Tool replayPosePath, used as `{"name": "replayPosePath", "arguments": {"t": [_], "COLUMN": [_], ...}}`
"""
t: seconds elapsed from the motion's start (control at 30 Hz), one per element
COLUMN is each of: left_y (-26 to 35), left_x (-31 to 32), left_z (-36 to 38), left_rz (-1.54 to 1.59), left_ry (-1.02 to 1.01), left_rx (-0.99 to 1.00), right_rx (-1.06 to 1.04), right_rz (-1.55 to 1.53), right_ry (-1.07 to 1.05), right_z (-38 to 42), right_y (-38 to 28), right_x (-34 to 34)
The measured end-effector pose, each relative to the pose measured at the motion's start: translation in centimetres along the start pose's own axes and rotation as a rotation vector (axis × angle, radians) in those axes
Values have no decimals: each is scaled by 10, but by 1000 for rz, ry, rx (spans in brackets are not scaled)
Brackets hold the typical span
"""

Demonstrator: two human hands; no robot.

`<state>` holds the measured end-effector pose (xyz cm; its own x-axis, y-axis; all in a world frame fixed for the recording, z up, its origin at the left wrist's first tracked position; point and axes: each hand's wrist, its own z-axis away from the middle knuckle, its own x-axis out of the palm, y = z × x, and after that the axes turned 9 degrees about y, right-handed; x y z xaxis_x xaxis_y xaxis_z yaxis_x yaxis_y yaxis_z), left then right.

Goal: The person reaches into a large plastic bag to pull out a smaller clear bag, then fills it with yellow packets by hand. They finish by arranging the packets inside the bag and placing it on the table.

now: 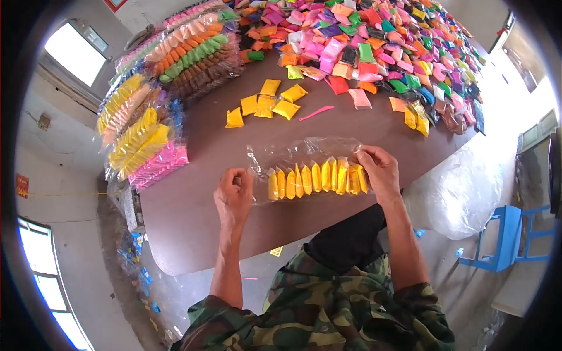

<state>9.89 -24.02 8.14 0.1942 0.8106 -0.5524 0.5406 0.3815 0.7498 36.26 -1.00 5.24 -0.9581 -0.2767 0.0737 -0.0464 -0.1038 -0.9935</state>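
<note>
A clear plastic bag (304, 146) lies across the brown table with a row of several yellow packets (316, 177) standing side by side inside it. At the bag's left end, my left hand (234, 193) has its fingers pinched together on the plastic edge. My right hand (379, 172) grips the bag's right end, thumb and fingers closed on the film beside the last packets. Beyond the bag, several loose yellow packets (265, 106) lie near a thin pink stick (317, 113).
Filled bags of coloured packets (140, 140) are stacked at the table's left side. A large heap of multicoloured packets (363, 52) covers the far side of the brown table (199, 216). Clear plastic (462, 187) hangs at the right, near a blue stool (503, 234).
</note>
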Motion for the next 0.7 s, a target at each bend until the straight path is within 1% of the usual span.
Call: {"name": "replayPosePath", "arguments": {"t": [0.1, 0.2, 0.23, 0.3, 0.37, 0.47, 0.5, 0.57, 0.7], "left_y": [22, 47, 48, 50, 46, 27, 27, 36, 86], "left_x": [-3, 2, 4, 6, 3, 1, 1, 3, 23], "left_z": [-3, 0, 1, 5, 5, 1, 0, -6, -16], "left_rz": [3, -133, -142, -164, -193, -189, -179, -153, 2], "left_ry": [-53, -241, -303, -430, -442, -421, -410, -387, -411], "left_rx": [289, 477, 483, 497, 551, 587, 591, 626, 626], "right_rx": [-64, -155, -154, -158, -155, -227, -208, -170, -239], "right_rz": [-62, 39, 12, 179, 346, 487, 501, 528, 580], "right_ry": [108, 169, 188, 250, 299, 311, 290, 253, 249], "right_z": [10, 7, 6, 5, 8, 9, 10, 10, 8], "right_y": [1, 8, 9, 6, -3, -9, -12, -19, -10], "right_x": [17, 21, 23, 24, 24, 26, 27, 29, 29]}}
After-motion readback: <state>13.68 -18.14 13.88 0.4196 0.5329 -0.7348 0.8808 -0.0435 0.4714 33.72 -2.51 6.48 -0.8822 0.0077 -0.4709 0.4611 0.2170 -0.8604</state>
